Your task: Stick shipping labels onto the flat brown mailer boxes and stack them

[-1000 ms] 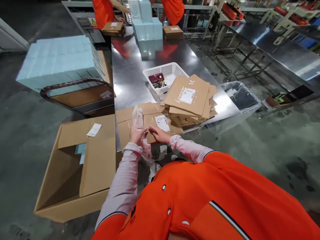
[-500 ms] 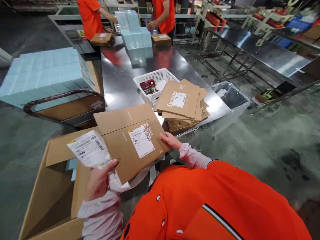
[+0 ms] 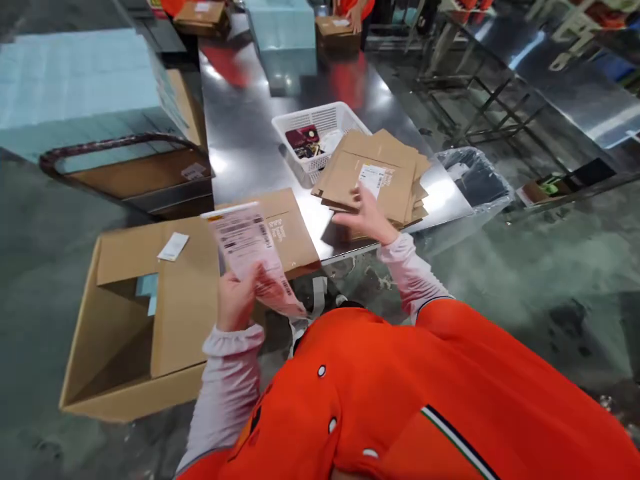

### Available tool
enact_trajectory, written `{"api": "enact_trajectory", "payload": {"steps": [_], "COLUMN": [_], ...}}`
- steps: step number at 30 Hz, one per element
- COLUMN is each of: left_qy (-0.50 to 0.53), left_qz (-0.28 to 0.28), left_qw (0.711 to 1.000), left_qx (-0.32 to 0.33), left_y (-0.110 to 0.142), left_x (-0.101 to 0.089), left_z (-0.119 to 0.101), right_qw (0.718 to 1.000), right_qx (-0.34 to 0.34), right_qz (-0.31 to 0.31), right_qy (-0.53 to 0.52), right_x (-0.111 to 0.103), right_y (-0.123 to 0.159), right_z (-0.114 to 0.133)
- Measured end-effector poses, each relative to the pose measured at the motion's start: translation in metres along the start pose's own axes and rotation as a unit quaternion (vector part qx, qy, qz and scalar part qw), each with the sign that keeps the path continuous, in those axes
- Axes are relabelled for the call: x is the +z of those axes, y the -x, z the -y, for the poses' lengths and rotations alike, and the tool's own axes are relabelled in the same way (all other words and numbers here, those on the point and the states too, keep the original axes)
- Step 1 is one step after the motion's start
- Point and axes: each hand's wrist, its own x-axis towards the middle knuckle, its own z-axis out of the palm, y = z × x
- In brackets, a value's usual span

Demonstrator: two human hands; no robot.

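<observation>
My left hand [image 3: 238, 295] is closed on a strip of printed shipping labels [image 3: 243, 239], whose tail hangs down to the right. Behind the strip, a flat cardboard box [image 3: 296, 233] lies at the near left corner of the metal table, partly covered by the labels. My right hand [image 3: 371, 215] has its fingers apart over the near left side of a stack of flat cardboard boxes [image 3: 403, 177]. A white label [image 3: 374, 175] is on the top box, close to my fingertips; whether they touch the cardboard, I cannot tell.
A white plastic basket [image 3: 295, 127] with small items stands behind the stack on the metal table [image 3: 240, 147]. Left are a large open carton [image 3: 187, 313] and a cart handle [image 3: 125, 139] before pale blue boxes [image 3: 75, 87]. A lined bin [image 3: 480, 180] stands right of the table.
The flat box that both hands held now lies on the table corner. My right hand has let go of it and moved to the stack. My left hand keeps the label strip.
</observation>
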Motion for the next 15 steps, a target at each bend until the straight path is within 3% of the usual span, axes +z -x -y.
{"api": "enact_trajectory", "payload": {"steps": [1,3,4,6,8,10,12,15], "left_qy": [0.001,0.017,0.039,0.102,0.139,0.134,0.123,0.122], "left_qz": [0.046,0.123,0.132,0.088,0.027,0.008,0.0,-0.081], "left_qw": [0.999,0.992,0.99,0.991,0.99,0.991,0.992,0.989], "left_qx": [-0.009,-0.022,-0.017,0.008,0.02,0.003,-0.017,-0.024], "left_y": [0.001,0.003,0.003,0.002,0.002,0.003,0.005,0.009], "left_x": [0.007,0.015,0.017,0.015,0.011,0.009,0.012,0.024], "left_z": [0.002,0.006,0.007,0.01,0.013,0.019,0.028,0.048], "right_qw": [0.992,0.951,0.932,0.91,0.9,0.9,0.912,0.921], "right_qx": [-0.032,-0.029,-0.009,0.032,0.046,0.038,0.017,0.012], "right_qz": [0.067,0.129,0.141,0.177,0.234,0.275,0.295,0.321], "right_qy": [-0.104,-0.281,-0.333,-0.374,-0.366,-0.336,-0.284,-0.221], "right_x": [0.029,0.083,0.103,0.129,0.135,0.133,0.131,0.135], "right_y": [0.009,0.031,0.042,0.058,0.06,0.05,0.036,0.026], "right_z": [0.019,0.051,0.062,0.073,0.074,0.073,0.073,0.072]}}
